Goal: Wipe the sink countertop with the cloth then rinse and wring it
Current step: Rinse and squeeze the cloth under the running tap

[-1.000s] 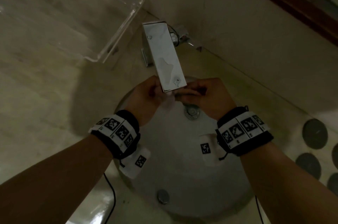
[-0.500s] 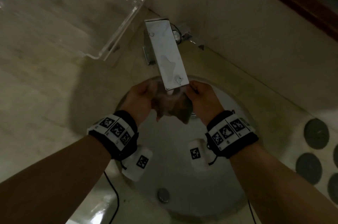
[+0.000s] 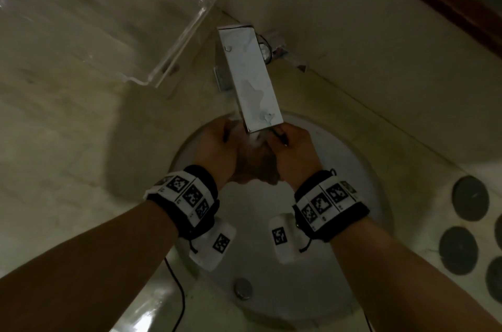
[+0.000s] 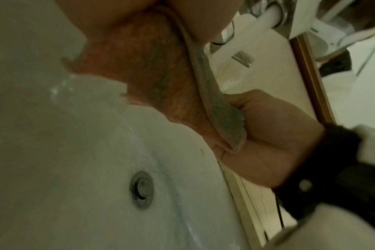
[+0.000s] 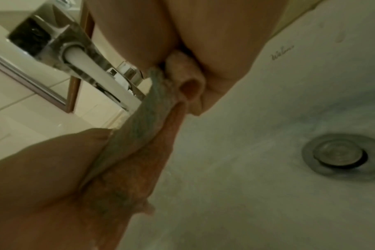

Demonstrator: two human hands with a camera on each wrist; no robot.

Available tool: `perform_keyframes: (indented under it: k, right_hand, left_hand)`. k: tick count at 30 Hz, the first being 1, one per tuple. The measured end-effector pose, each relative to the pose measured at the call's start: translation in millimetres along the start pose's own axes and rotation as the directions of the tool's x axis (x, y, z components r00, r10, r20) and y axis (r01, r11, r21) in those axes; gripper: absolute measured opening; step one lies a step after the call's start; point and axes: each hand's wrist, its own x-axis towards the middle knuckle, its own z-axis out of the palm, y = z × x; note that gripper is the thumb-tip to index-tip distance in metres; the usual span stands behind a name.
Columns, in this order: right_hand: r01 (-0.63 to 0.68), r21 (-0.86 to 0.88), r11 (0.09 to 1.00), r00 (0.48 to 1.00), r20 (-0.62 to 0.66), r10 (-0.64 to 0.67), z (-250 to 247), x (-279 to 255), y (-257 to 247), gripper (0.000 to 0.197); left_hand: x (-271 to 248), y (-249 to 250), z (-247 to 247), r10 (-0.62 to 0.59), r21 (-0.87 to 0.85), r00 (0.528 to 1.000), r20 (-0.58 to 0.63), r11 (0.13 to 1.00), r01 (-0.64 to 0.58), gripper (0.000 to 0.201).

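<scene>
A wet brown-orange cloth [image 3: 255,166] hangs between my two hands under the flat chrome faucet [image 3: 252,79], above the white sink basin [image 3: 274,250]. My left hand [image 3: 217,141] grips its left edge and my right hand [image 3: 293,147] grips its right edge. White water splashes at the spout's tip onto the cloth. In the left wrist view the cloth [image 4: 150,67] runs from my left hand [image 4: 203,16] to my right hand [image 4: 257,135]. In the right wrist view the folded cloth [image 5: 139,143] shows a grey-green band, pinched by my right hand [image 5: 203,42] and held by my left hand [image 5: 43,160].
A clear plastic tray [image 3: 108,19] sits on the marble countertop [image 3: 54,168] left of the faucet. Several dark round discs [image 3: 470,201] lie at the right. A metal drain [image 5: 340,152] sits in the basin. A thin black cable [image 3: 176,291] hangs near the front rim.
My hands were bunched together at the spout's tip; they have pulled apart, and the cloth now hangs spread between them under the water.
</scene>
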Motion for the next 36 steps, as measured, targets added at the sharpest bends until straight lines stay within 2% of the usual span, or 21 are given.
perform_keyframes:
  k: [4, 6, 8, 11, 14, 16, 19, 23, 28, 34, 36]
  right_hand:
    - [-0.042, -0.021, 0.999, 0.997, -0.062, 0.041, 3, 3, 4, 0.014]
    - [-0.092, 0.061, 0.994, 0.993, -0.075, 0.096, 0, 2, 1, 0.018]
    - [-0.165, 0.123, 0.979, 0.985, -0.032, 0.170, -3, 2, -1, 0.025]
    - [-0.254, 0.114, 0.961, 0.966, 0.087, 0.245, -6, 0, 1, 0.029]
    - [-0.255, 0.122, 0.959, 0.962, 0.130, 0.239, -10, 2, 4, 0.021]
    - [-0.197, 0.159, 0.967, 0.978, 0.093, 0.184, -13, 3, 3, 0.014]
    - [-0.115, 0.201, 0.973, 0.993, 0.006, 0.117, -17, 2, 2, 0.031]
    - [-0.117, 0.270, 0.956, 0.993, 0.026, 0.114, -22, -2, 1, 0.024]
    - [-0.048, 0.053, 0.997, 0.998, -0.041, 0.050, -22, -3, 8, 0.016]
    - [-0.086, -0.072, 0.994, 0.994, -0.076, 0.081, -19, -4, 13, 0.035]
    - [-0.078, -0.108, 0.991, 0.994, -0.088, 0.068, -19, -5, 10, 0.031]
  left_hand:
    - [4, 0, 0, -0.003, -0.115, 1.000, 0.005, 0.993, 0.004, 0.026]
    - [6, -2, -3, 0.013, -0.154, 1.000, 0.015, 0.988, -0.010, 0.026]
    - [10, -5, -4, 0.036, -0.196, 0.999, 0.030, 0.980, -0.030, 0.025]
    - [11, -10, -5, 0.094, -0.227, 0.983, 0.156, 0.972, -0.057, 0.038]
    - [10, -12, -3, 0.172, -0.274, 0.957, 0.233, 0.956, -0.105, 0.037]
    - [10, -11, -4, 0.156, -0.311, 0.965, 0.209, 0.947, -0.086, 0.030]
    - [10, -10, -7, 0.125, -0.330, 0.983, 0.134, 0.941, -0.074, 0.030]
    - [18, -15, -7, 0.049, -0.264, 0.998, 0.031, 0.964, -0.039, 0.021]
    - [23, -22, -4, 0.019, -0.220, 0.999, 0.027, 0.975, -0.013, 0.016]
    - [18, -22, -5, 0.013, -0.246, 0.999, 0.043, 0.969, -0.002, 0.022]
    - [15, -21, -5, 0.039, -0.204, 0.999, 0.036, 0.978, -0.031, 0.021]
